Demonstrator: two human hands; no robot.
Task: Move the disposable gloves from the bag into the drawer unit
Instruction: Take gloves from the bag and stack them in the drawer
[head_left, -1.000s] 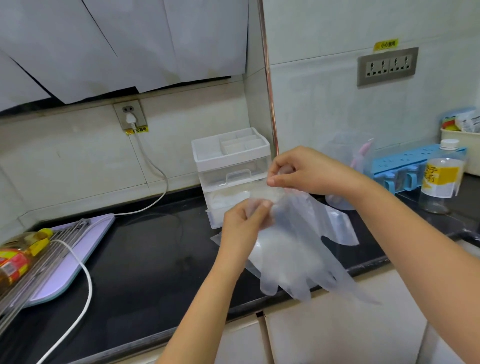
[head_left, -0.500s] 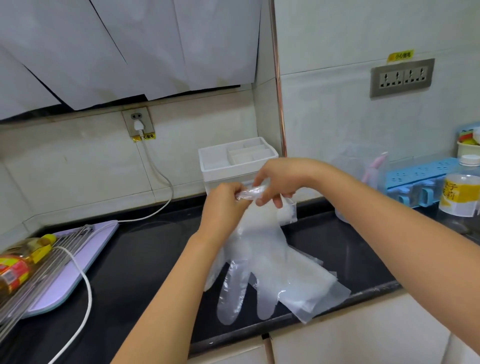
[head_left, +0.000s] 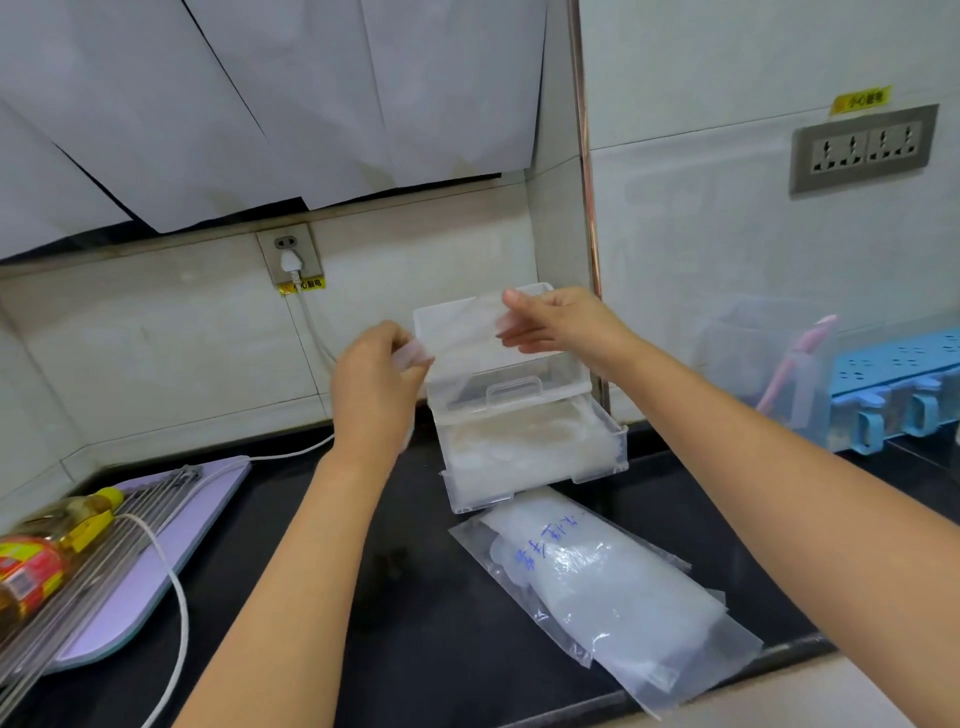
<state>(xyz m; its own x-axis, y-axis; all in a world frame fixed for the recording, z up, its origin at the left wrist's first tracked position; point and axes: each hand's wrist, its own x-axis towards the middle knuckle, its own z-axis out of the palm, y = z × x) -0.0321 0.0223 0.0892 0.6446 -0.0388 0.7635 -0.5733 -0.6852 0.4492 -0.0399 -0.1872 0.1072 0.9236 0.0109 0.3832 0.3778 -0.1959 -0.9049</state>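
Disposable glove (head_left: 460, 332): one thin, translucent plastic glove, folded into a flat band, is hanging stretched between both hands above the top of the drawer unit.
Left grip: the left hand (head_left: 376, 384) is pinching the band's left end between thumb and curled fingers.
Right grip: the right hand (head_left: 563, 325) is pinching the other end, thumb on top and fingers underneath.
Long axis: the band is running left to right, roughly parallel with the drawer fronts.
Deciding relation: the pulled-out lower drawer (head_left: 535, 467) is lying below the glove and nearer the person. The right hand is hovering over it, while the left is sitting off its left edge.
Containers: the small white-and-clear plastic drawer unit (head_left: 511, 388) is standing in the back corner of the black counter (head_left: 415, 571). Its upper drawer (head_left: 561, 371) is sitting shut and looking empty, and the lower one is holding a pale layer of gloves.
Supply: the clear plastic bag (head_left: 613, 582) with blue handwriting is lying just in front of the open drawer, holding a thick stack, so much is probably remaining.
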